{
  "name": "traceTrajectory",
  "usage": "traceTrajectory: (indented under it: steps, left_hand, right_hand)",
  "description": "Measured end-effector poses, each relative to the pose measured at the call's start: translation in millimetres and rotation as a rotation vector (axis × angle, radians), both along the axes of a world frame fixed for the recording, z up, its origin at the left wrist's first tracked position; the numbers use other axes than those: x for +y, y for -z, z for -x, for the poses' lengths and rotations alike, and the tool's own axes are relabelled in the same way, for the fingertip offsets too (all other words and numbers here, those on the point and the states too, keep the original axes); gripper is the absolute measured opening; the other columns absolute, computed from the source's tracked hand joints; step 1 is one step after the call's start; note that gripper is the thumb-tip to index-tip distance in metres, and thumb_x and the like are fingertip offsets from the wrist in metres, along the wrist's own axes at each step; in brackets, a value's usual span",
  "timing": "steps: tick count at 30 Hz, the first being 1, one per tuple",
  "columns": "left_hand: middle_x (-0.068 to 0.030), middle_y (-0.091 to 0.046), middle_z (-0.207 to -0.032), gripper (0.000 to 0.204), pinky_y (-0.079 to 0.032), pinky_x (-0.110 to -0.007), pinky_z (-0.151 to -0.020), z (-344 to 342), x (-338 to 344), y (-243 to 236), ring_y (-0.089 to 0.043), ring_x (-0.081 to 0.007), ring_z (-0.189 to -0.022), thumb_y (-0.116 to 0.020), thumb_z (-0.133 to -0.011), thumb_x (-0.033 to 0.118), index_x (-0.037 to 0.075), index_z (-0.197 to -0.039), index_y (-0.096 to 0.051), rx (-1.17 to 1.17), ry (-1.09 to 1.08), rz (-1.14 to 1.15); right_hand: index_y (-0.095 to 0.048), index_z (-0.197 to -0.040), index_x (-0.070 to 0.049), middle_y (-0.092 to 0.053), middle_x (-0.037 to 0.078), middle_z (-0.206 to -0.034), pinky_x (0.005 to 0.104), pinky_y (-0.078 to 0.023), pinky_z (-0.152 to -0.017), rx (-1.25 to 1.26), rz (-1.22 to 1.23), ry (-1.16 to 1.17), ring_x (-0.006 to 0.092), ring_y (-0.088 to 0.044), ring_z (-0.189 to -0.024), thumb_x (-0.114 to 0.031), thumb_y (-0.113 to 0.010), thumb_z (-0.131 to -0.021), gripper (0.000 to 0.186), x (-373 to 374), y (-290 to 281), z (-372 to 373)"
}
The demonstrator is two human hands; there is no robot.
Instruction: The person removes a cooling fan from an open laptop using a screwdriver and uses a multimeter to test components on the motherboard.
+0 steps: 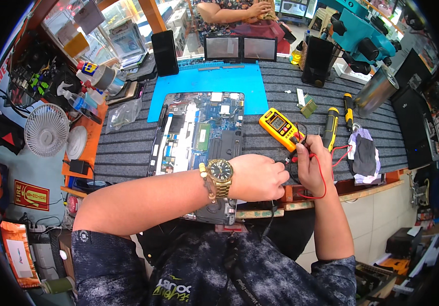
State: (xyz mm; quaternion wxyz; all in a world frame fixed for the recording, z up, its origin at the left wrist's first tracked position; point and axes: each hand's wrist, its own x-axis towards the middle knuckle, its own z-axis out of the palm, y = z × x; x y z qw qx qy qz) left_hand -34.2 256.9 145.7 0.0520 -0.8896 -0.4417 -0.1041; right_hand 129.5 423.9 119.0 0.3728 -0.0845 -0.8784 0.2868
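Both hands meet at the near right edge of the desk (127,148), just in front of the yellow multimeter (279,127). The left hand (257,177) is closed like a fist around the black probe lead, and the right hand (312,164) is closed on the red probe lead (323,183), which loops down over the desk edge and back up. I judge that the step in hand is preparing the probes — the tips are held together or being sorted, but they are too small to see clearly. The next move would call for bringing both tips to the left, onto the open laptop (199,137), and this needs a steady, fine touch on small contacts.

The multimeter lies flat, and its long axis runs diagonally from far left to near right, with the lead end pointing toward the hands. The laptop lies with its long axis going from near to far, partly under the left forearm.
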Motion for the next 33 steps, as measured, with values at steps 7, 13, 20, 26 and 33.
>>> traceTrajectory:
  steps: [7, 13, 20, 26, 33]
  left_hand:
    - [-0.0044, -0.067, -0.094, 0.010, -0.064, -0.037, -0.084, -10, -8, -7, -0.072, -0.0241, -0.095, -0.073, -0.088, 0.020, 0.011, -0.085, -0.073, 0.040, -0.101, 0.091]
    - [-0.0076, -0.074, -0.095, 0.010, -0.065, -0.041, -0.082, -13, -12, -14, -0.076, -0.0273, -0.097, -0.074, -0.089, 0.017, 0.007, -0.088, -0.078, 0.038, -0.187, 0.223]
    - [-0.0092, -0.075, -0.093, 0.013, -0.067, -0.045, -0.079, -16, -4, -18, -0.079, -0.0299, -0.096, -0.074, -0.090, 0.015, 0.005, -0.085, -0.079, -0.023, -0.216, 0.274]
    - [-0.0097, -0.074, -0.094, 0.013, -0.067, -0.045, -0.081, -17, -7, -20, -0.078, -0.0300, -0.097, -0.073, -0.091, 0.016, 0.005, -0.086, -0.079, -0.021, -0.224, 0.283]
    - [-0.0111, -0.069, -0.101, 0.013, -0.065, -0.046, -0.088, -25, -21, -28, -0.076, -0.0307, -0.101, -0.075, -0.092, 0.017, 0.004, -0.091, -0.076, -0.065, -0.384, 0.297]
  right_hand:
    - [-0.057, -0.104, -0.003, -0.063, 0.016, -0.076, 0.0462, -0.050, -0.057, 0.022, 0.009, -0.003, 0.0393, -0.067, -0.063, 0.001, -0.072, -0.106, 0.016, 0, 0, 0]
    - [-0.057, -0.103, -0.002, -0.061, 0.017, -0.074, 0.0464, -0.049, -0.056, -0.001, -0.038, 0.005, 0.0396, -0.066, -0.062, 0.001, -0.072, -0.106, 0.015, 1, -1, -1]
    - [-0.058, -0.104, -0.002, -0.063, 0.017, -0.074, 0.0466, -0.050, -0.057, -0.012, -0.027, 0.016, 0.0398, -0.068, -0.063, -0.001, -0.072, -0.106, 0.015, 0, -2, -1]
    - [-0.058, -0.105, -0.002, -0.063, 0.017, -0.074, 0.0462, -0.050, -0.057, 0.003, -0.030, 0.010, 0.0394, -0.068, -0.062, -0.001, -0.072, -0.107, 0.014, 1, -1, 0]
    - [-0.060, -0.105, -0.002, -0.063, 0.017, -0.075, 0.0453, -0.051, -0.058, 0.012, 0.011, 0.002, 0.0394, -0.069, -0.064, 0.001, -0.073, -0.106, 0.014, 0, -1, 1]
